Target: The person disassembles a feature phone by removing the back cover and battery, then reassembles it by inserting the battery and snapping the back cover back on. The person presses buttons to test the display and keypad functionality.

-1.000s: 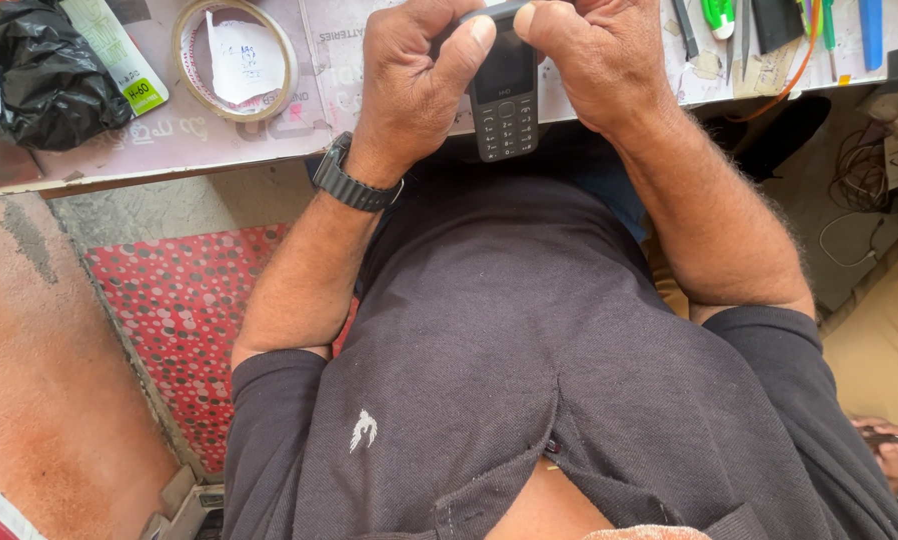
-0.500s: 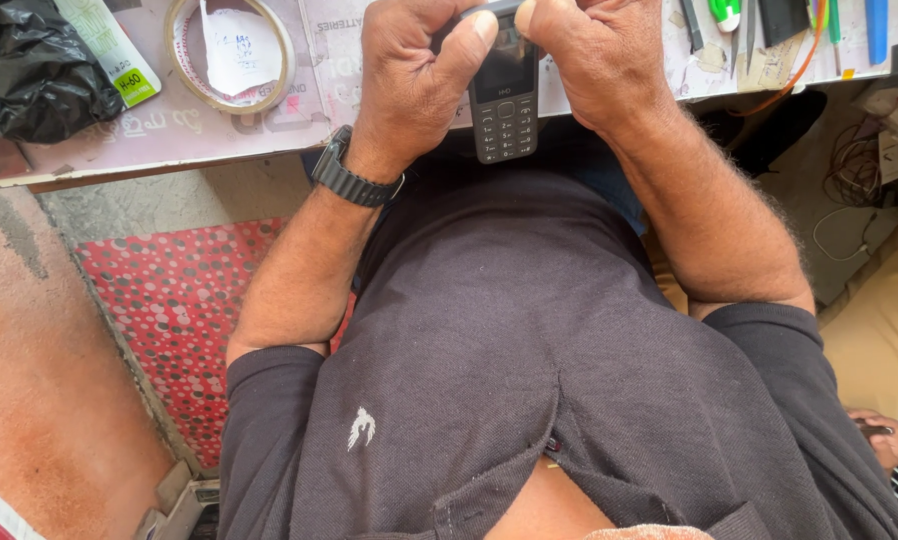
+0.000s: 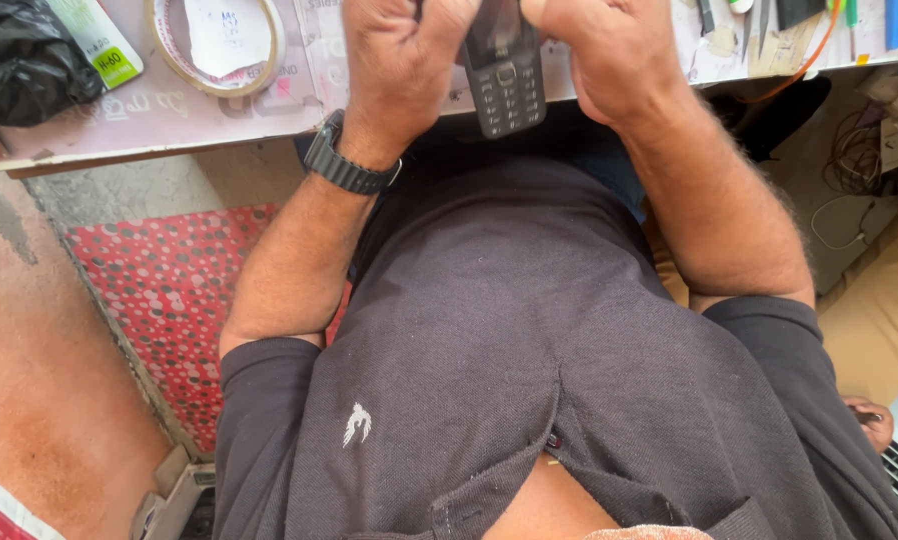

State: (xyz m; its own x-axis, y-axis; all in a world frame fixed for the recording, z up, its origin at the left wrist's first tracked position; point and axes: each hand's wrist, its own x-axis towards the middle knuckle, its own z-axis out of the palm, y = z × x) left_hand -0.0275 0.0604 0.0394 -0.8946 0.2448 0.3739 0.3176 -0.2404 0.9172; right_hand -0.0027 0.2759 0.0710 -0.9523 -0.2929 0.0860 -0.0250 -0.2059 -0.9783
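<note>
You wear a dark grey short-sleeved polo shirt [image 3: 529, 340] with a small white emblem [image 3: 357, 423] at the chest, and a black wristwatch [image 3: 347, 165] on your left wrist.

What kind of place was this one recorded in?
Probably a small phone-repair bench: both hands, left hand and right hand, hold a keypad phone over a cluttered worktable with a tape roll and hand tools.

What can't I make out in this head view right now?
- Keypad phone: top end cut off by the frame edge.
- Left hand and right hand: fingertips cut off at the top edge.
- Tools on the worktable, far right: only their ends show.
</note>
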